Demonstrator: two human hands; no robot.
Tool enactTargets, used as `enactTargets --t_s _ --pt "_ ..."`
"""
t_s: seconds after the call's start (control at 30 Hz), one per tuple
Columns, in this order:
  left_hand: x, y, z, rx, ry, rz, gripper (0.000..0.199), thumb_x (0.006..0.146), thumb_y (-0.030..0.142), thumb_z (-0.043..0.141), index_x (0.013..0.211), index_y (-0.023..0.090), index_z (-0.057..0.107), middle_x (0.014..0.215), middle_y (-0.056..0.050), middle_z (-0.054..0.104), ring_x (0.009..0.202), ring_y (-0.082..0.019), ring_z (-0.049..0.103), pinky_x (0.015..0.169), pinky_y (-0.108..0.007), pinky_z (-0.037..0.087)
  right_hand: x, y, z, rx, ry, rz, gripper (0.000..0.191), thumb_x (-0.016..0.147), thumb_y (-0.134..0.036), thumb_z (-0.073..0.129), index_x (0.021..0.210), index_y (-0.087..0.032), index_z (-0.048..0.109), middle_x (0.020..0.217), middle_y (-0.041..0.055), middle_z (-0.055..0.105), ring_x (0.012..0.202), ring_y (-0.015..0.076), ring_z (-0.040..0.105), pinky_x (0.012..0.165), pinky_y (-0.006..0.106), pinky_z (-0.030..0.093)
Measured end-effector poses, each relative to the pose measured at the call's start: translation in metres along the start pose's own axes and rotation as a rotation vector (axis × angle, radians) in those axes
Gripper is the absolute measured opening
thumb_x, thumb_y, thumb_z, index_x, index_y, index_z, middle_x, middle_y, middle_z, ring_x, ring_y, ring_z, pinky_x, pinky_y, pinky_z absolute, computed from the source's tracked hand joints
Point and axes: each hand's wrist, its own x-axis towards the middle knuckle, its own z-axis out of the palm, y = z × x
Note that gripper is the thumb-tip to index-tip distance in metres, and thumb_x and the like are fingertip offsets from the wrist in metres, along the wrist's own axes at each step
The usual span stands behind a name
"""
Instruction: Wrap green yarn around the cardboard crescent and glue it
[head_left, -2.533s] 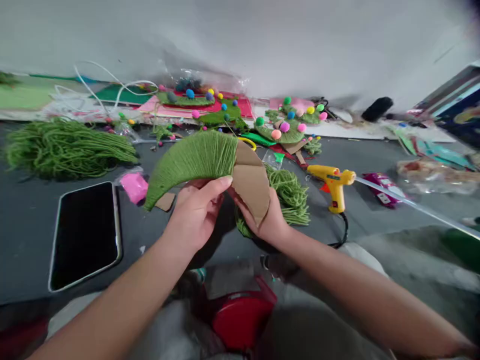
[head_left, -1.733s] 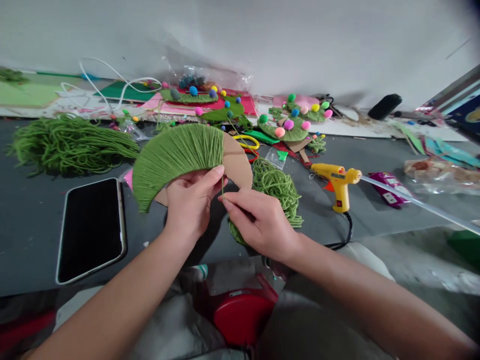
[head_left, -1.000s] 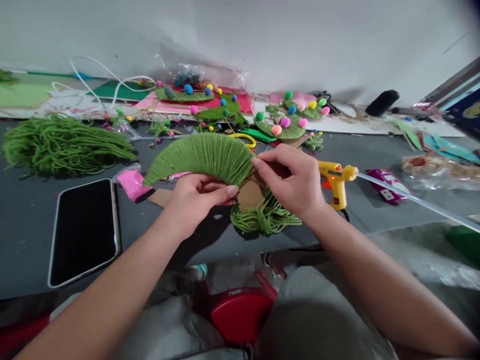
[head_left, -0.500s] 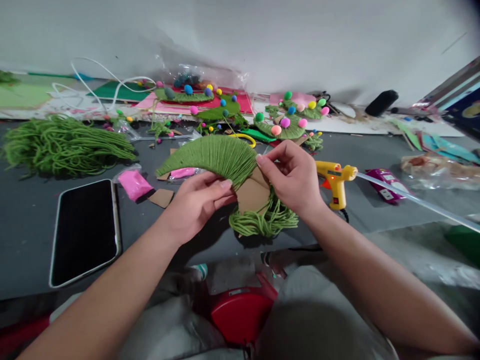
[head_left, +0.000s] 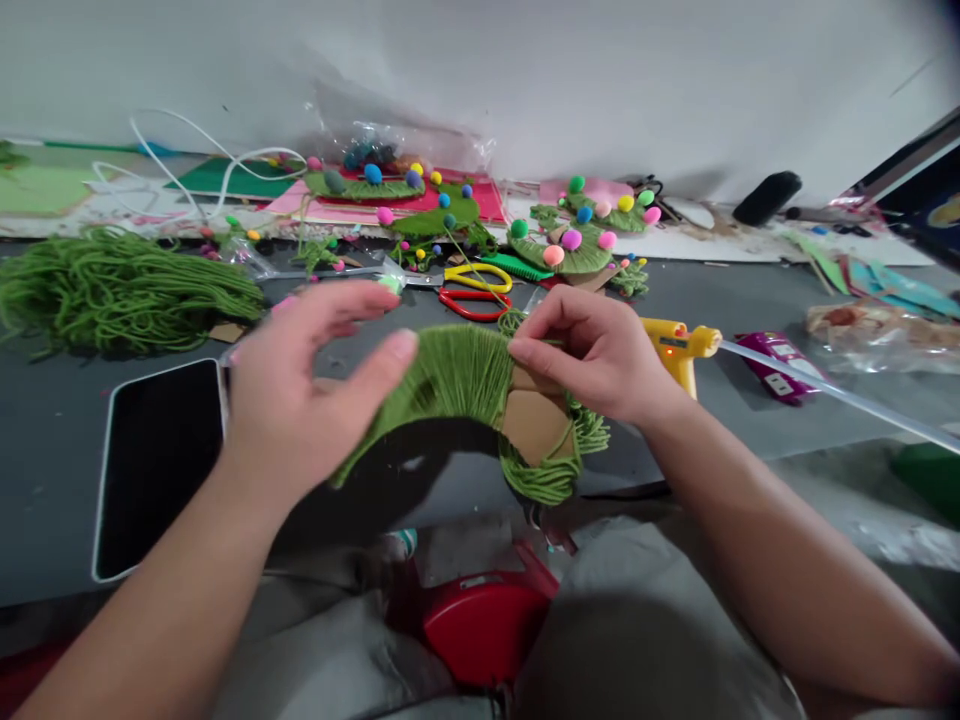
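Note:
A curved cardboard piece wound with green yarn (head_left: 469,375) tilts above the table's front edge, with its left tip lower than before. Bare cardboard (head_left: 536,425) shows at its right end, and loose loops of green yarn (head_left: 544,482) hang below that. My right hand (head_left: 592,350) pinches the piece at its upper right edge, thumb against forefinger, where the winding stops. Fingers apart, my left hand (head_left: 289,385) hovers over the left part of the piece and holds nothing; it is slightly blurred and covers some of the table behind.
Red and yellow handled scissors (head_left: 474,290) lie behind the piece. A yellow glue gun (head_left: 679,345) with a clear stick stands right. Left are a phone (head_left: 161,465) and a green yarn bundle (head_left: 127,290). Yarn shapes with pompoms (head_left: 574,250) line the back.
My left hand has let go of the piece and moved left and up, its fingers opening. The piece has turned, its left tip swinging down. My right hand still pinches it.

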Motion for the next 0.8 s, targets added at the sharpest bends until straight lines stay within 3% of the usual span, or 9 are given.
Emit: enactTargets --t_s 0.1,0.23,0.37,0.5,0.67,0.8 --pt "-0.006 0.003 0.012 -0.04 -0.273 -0.071 0.041 0.067 0.02 0.085 0.106 0.027 0.077 0.11 -0.003 0.073 0.105 -0.028 0.061 0.096 -0.032 0.042 -0.002 -0.005 0.005 0.007 -0.124 0.003 0.024 0.085 -0.038 0.073 0.084 -0.017 0.061 0.075 0.0011 0.062 0.06 0.0098 0.053 0.05 0.023 0.04" --pt "-0.006 0.0 0.02 -0.136 -0.365 -0.203 0.03 0.059 0.017 0.087 0.087 0.024 0.078 0.088 -0.004 0.072 0.083 -0.025 0.06 0.073 -0.027 0.041 0.0 -0.008 0.009 0.033 -0.18 0.01 0.028 0.083 -0.041 0.076 0.084 -0.016 0.063 0.076 0.0018 0.062 0.062 0.01 0.053 0.051 0.023 0.041" --pt "-0.007 0.004 0.016 -0.075 -0.487 -0.113 0.018 0.069 0.022 0.082 0.085 0.023 0.075 0.069 0.001 0.064 0.061 -0.016 0.049 0.058 -0.026 0.033 0.002 -0.007 0.006 0.249 -0.283 0.097 0.027 0.08 -0.036 0.079 0.081 -0.015 0.063 0.071 -0.0013 0.058 0.059 0.0076 0.049 0.05 0.02 0.038" --pt "-0.009 0.011 0.015 -0.124 -0.506 -0.128 0.014 0.073 0.027 0.08 0.084 0.022 0.073 0.067 0.002 0.063 0.058 -0.015 0.048 0.058 -0.026 0.034 0.003 -0.003 0.005 0.444 -0.36 0.232 0.026 0.085 -0.036 0.074 0.079 -0.016 0.059 0.064 -0.0049 0.05 0.052 0.005 0.04 0.045 0.019 0.03" --pt "-0.013 0.012 0.023 -0.146 -0.463 -0.185 0.021 0.064 0.028 0.086 0.079 0.023 0.073 0.065 0.002 0.061 0.058 -0.015 0.045 0.056 -0.027 0.03 0.003 0.001 0.006 0.469 -0.364 0.28 0.026 0.084 -0.036 0.075 0.079 -0.015 0.059 0.062 -0.0057 0.048 0.051 0.0045 0.037 0.044 0.018 0.026" --pt "-0.018 0.008 0.03 -0.034 -0.388 -0.083 0.024 0.065 0.036 0.087 0.076 0.023 0.07 0.065 0.003 0.06 0.059 -0.014 0.045 0.054 -0.026 0.03 0.005 -0.001 0.008 0.451 -0.388 0.313 0.027 0.084 -0.036 0.075 0.077 -0.014 0.06 0.061 -0.0055 0.049 0.05 0.0044 0.038 0.043 0.018 0.026"
